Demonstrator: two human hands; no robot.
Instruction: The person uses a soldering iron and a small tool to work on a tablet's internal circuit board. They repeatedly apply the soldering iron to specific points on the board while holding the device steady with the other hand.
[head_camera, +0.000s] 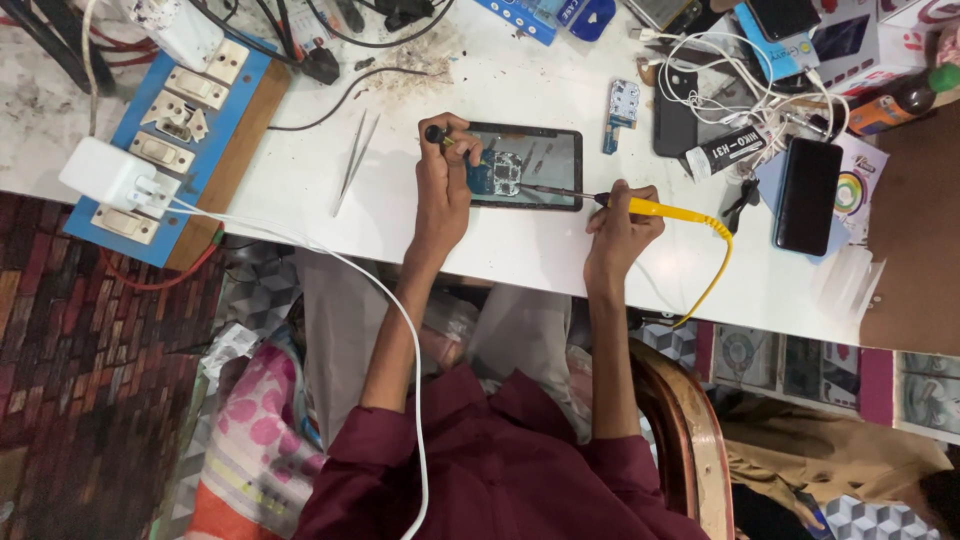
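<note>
White worktable (520, 80): spans the upper part of the view, cluttered along its far edge with cables, boxes and phone parts

Blue switchboard (175, 140): lies at the table's left end on a wooden backing, several pale switches and sockets in rows; a white adapter (105, 175) plugged in near its lower end, its white cable running down off the table

Opened phone (525, 165): dark rectangular body lying flat near the table's middle, long side across the view, between the two hands; exposed blue circuit board (497, 175) seated in its left portion

Black phone (808, 195): lies flat at the right, well apart from the opened phone, partly on a pale printed sheet

Soldering iron (650, 208): yellow handle, dark thin shaft pointing left, tip over the opened phone near the circuit board; yellow cord loops down past the table edge

Left hand (445, 175): closed around a small dark-headed tool (436, 134), fingers curled, resting on the left end of the opened phone and touching it

Right hand (618, 222): gripping the soldering iron by its yellow handle, pen-fashion, just beside the phone's right end

Tweezers (352, 160): metal, lying loose on the table, left of the left hand, near but apart from it

Small blue circuit part (622, 112): lying above the phone's right end, apart from it
</note>
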